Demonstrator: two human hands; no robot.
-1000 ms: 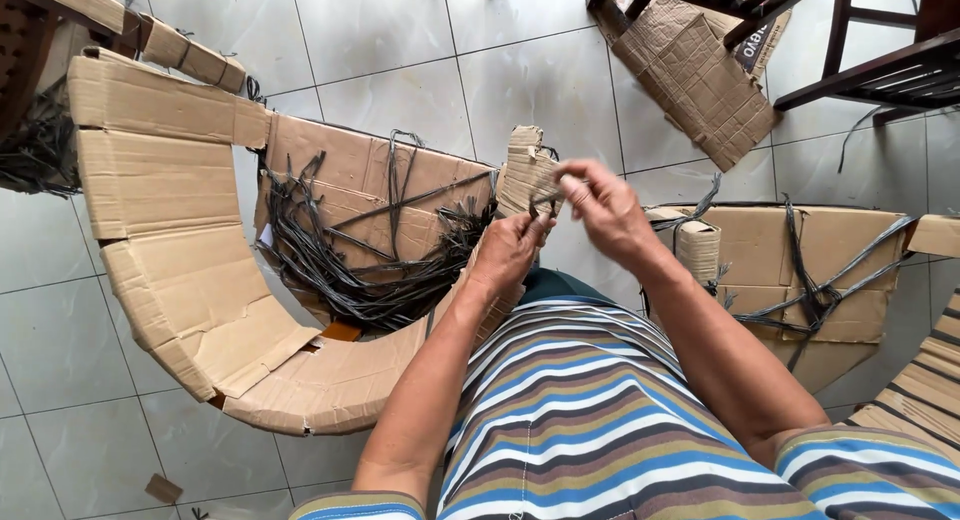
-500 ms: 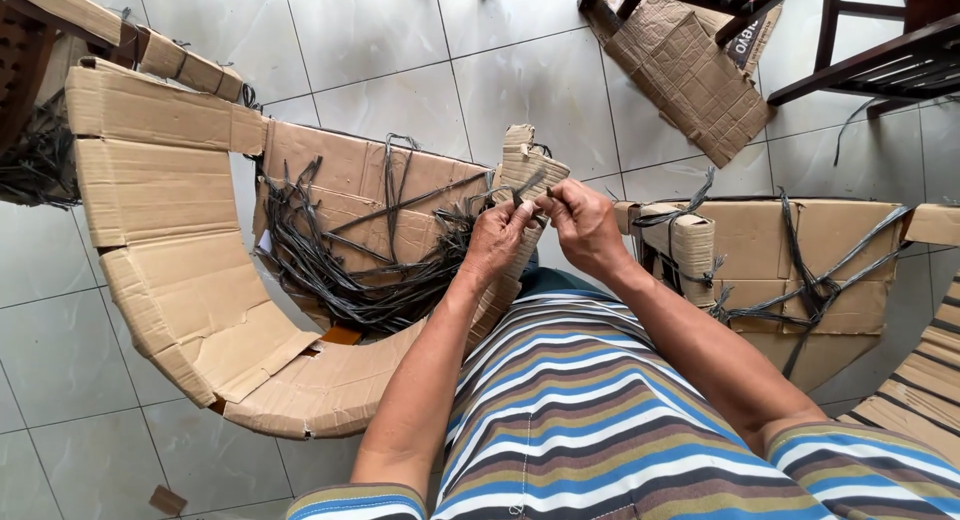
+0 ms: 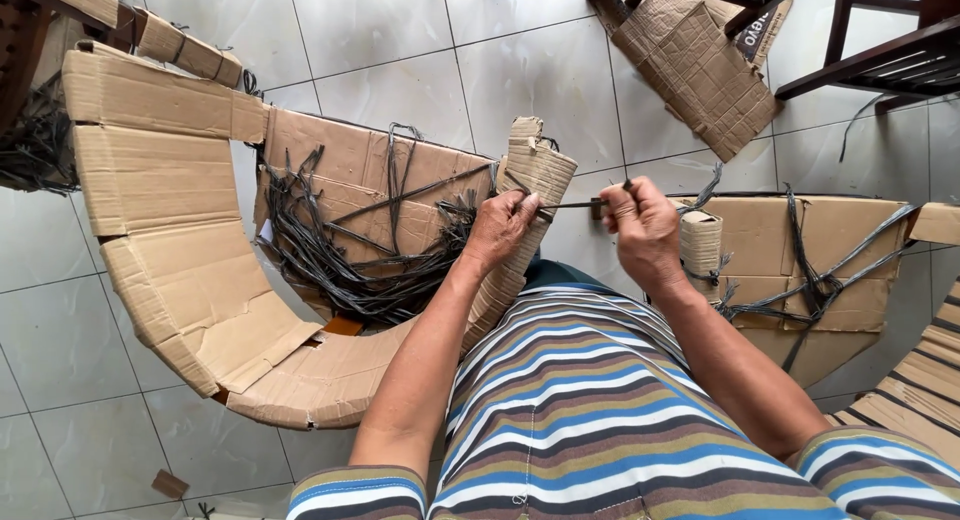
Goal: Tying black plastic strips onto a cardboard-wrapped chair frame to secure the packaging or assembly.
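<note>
Your left hand (image 3: 500,225) pins roll (image 3: 530,195); right hand (image 3: 640,220) pinches strap (image 3: 572,205), pulled tight between hands so wrap holds.

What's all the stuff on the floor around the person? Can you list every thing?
cardboard roll: one, tan, upright at centre, left hand on it
dark strap: one, pulled level between both hands
loose straps: many, dark, piled on flat cardboard, left of centre
curved cardboard: one long tan piece, left
strapped cardboard bundle: one, tan, right
folded cardboard: one, brown, top right
wooden chair: dark, top right
tiled floor: pale grey
striped shirt: one, bottom
left hand: gripping strap at roll
right hand: pinching strap
</note>
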